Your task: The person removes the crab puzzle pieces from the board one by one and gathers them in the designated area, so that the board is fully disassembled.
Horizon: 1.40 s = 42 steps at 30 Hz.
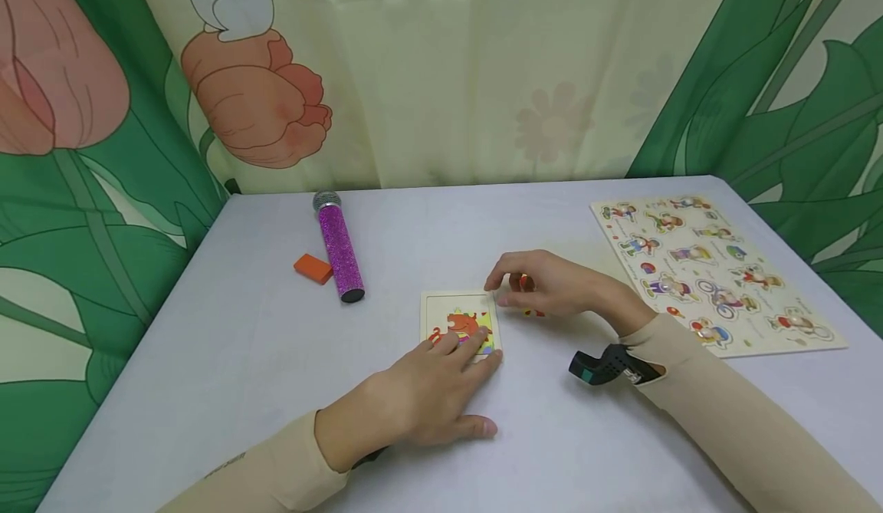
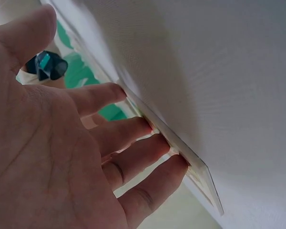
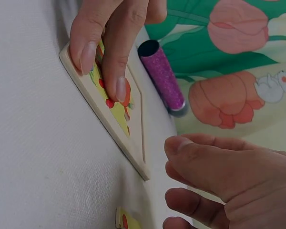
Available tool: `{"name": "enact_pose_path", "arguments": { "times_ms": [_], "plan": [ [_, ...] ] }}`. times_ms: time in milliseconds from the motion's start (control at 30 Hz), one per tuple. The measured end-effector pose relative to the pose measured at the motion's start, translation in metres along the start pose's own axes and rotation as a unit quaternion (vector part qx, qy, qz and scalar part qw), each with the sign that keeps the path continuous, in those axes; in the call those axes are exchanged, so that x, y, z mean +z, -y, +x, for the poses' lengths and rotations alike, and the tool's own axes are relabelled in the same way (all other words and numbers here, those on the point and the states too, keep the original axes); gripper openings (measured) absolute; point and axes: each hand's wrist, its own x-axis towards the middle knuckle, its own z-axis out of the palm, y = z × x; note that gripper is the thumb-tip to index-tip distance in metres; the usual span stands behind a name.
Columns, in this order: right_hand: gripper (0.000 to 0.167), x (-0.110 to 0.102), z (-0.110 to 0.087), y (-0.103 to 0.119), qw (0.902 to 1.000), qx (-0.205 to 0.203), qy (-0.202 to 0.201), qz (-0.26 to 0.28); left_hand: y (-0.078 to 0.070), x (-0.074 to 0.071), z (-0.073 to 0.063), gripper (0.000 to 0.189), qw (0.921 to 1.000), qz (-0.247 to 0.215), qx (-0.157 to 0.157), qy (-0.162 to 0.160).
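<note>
My left hand lies over a small square wooden puzzle board, fingers spread. Its fingertips press on the picture pieces, which show a red animal on yellow, while the thumb stretches out over the white cloth. In the right wrist view, a yellow and red picture part fills some of the framed board. At the board's upper right corner is my right hand, its fingers loosely bent with nothing visible between them. Loose red and yellow puzzle pieces lie beneath this hand, partly hidden; one piece shows in the right wrist view.
A glittery purple microphone lies at the back left, beside an orange block. On the right is a large board with cartoon figures, close to the right forearm. A printed curtain hangs behind the table.
</note>
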Motion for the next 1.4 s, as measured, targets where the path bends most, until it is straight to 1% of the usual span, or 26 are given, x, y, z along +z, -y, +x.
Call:
{"name": "enact_pose_path", "arguments": {
  "times_ms": [233, 467, 667, 767, 900, 1067, 1200, 1400],
  "plan": [
    [0.019, 0.001, 0.01, 0.005, 0.9994, -0.029, 0.016, -0.001, 0.003, 0.001, -0.001, 0.085, 0.9999, -0.006, 0.006, -0.006],
    [0.017, 0.01, 0.022, 0.007, 0.9983, -0.048, 0.032, 0.015, 0.003, 0.0, -0.001, 0.082, 0.9999, -0.011, 0.003, 0.0],
    [0.018, 0.012, 0.026, 0.01, 0.9983, -0.043, 0.037, 0.018, 0.002, -0.001, 0.0, 0.08, 0.9999, -0.011, 0.007, 0.0],
    [0.017, 0.012, 0.028, 0.012, 0.9982, -0.038, 0.04, 0.021, 0.002, 0.0, 0.0, 0.08, 0.9999, -0.016, 0.004, 0.003],
    [0.017, 0.013, 0.03, 0.013, 0.9979, -0.041, 0.044, 0.024, 0.003, 0.0, -0.001, 0.073, 0.9998, -0.019, -0.001, 0.008],
    [0.019, 0.015, 0.034, 0.013, 0.9969, -0.048, 0.053, 0.033, 0.003, 0.001, 0.0, 0.066, 0.9999, -0.016, -0.001, 0.005],
    [0.019, 0.016, 0.037, 0.013, 0.996, -0.047, 0.062, 0.044, 0.003, 0.001, 0.0, 0.065, 0.9999, -0.014, 0.0, 0.002],
    [0.02, 0.018, 0.039, 0.012, 0.9951, -0.042, 0.069, 0.057, 0.002, 0.001, 0.0, 0.066, 0.9997, -0.024, -0.006, 0.009]
  ]
}}
